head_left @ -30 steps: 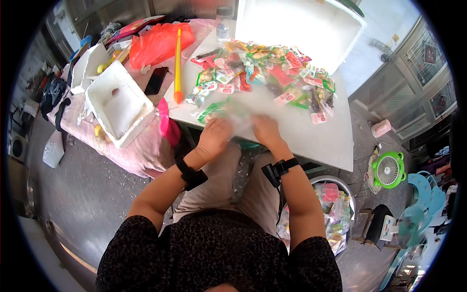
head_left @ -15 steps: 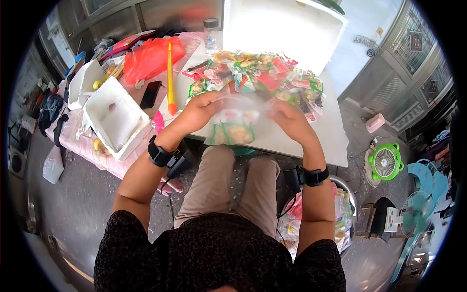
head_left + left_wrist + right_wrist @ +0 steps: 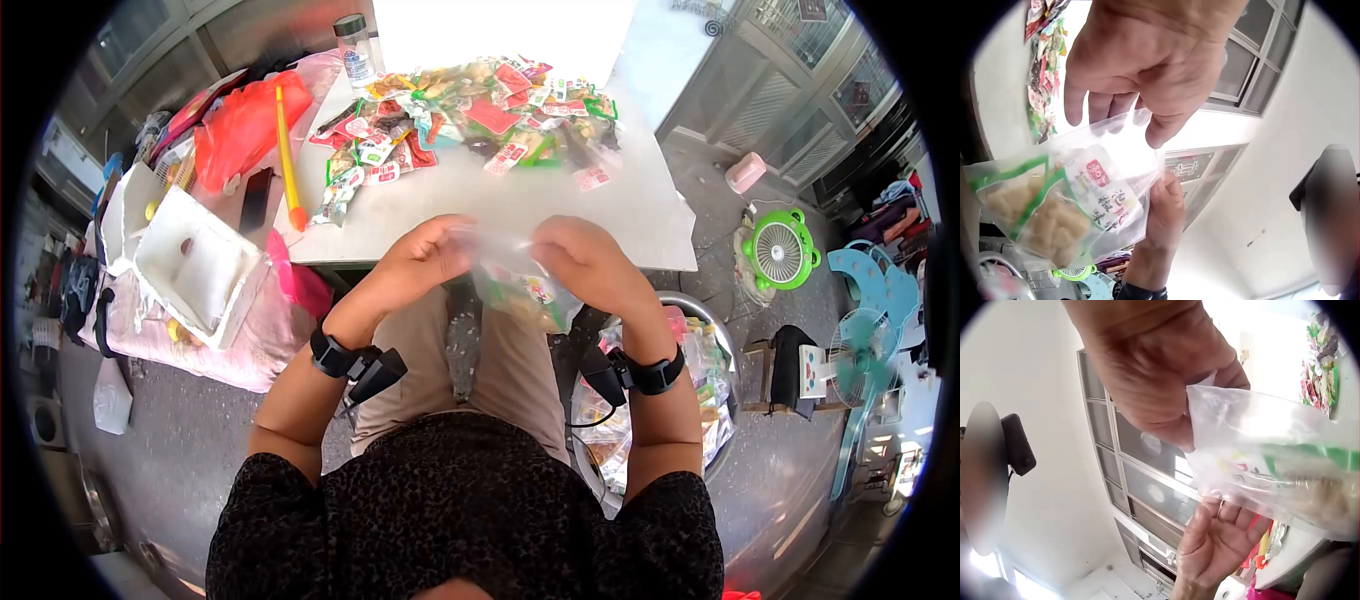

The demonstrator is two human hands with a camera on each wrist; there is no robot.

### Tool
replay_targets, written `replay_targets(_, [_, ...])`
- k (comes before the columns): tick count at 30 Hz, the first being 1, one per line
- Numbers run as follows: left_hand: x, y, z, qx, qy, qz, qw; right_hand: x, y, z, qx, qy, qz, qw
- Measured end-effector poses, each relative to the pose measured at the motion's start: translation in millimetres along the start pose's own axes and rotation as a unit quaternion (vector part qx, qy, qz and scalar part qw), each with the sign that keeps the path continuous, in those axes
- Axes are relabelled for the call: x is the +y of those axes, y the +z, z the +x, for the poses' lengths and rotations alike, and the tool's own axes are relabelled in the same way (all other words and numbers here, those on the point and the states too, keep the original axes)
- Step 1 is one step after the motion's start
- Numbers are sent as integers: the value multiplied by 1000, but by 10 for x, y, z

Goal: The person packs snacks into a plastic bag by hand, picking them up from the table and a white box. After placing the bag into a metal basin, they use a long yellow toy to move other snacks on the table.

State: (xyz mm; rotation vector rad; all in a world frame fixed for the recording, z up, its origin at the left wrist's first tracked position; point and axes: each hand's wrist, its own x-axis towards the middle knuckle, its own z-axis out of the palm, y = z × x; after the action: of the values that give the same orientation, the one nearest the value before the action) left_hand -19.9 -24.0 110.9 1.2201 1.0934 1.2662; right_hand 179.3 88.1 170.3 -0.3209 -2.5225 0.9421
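Note:
A clear plastic bag (image 3: 527,292) hangs between both hands above the person's lap. Green-edged snack packets (image 3: 1059,222) with pale tan pieces show through its lower part in the left wrist view, beside a white printed label (image 3: 1105,187). My right hand (image 3: 592,262) pinches the bag's upper corner between thumb and fingers. Opposite it, my left hand (image 3: 425,260) has its fingers extended at the bag's upper edge, thumb apart from them. From the right wrist camera, the left palm (image 3: 1219,550) faces up just under the bag.
Many colourful snack packets (image 3: 490,115) lie piled at the back of the white table (image 3: 430,210). A metal basin (image 3: 725,400) of packed bags stands by the right leg. On the left are a foam box (image 3: 200,265), a yellow stick (image 3: 287,160) and a jar (image 3: 355,50).
The green-edged bag was low at the table edge, then lifted with both hands toward the body. It now hangs over the lap, tilted to the right. The head view has shifted.

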Motion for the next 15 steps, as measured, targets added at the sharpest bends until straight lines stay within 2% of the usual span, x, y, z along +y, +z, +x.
replay_targets(3, [-384,-35,90,-7,12,51,999,-46,-94,-45,-14,13,-10,1000])
replay_targets(7, [-546,-8,296,31,-68,75,994,-52,-213,-68,-26,-8,2,1000])
replay_targets(9, [-481,8,400,-23,-67,41,997,-58,-266,-97,-31,-16,-4,999])
replay_targets(13, [-612,-45,405,-132,-96,59,985,-36,-315,-218,-10,66,68,995])
replay_targets(15, [-659,-7,312,-86,-96,90,988,80,-303,-315,13,89,90,992])
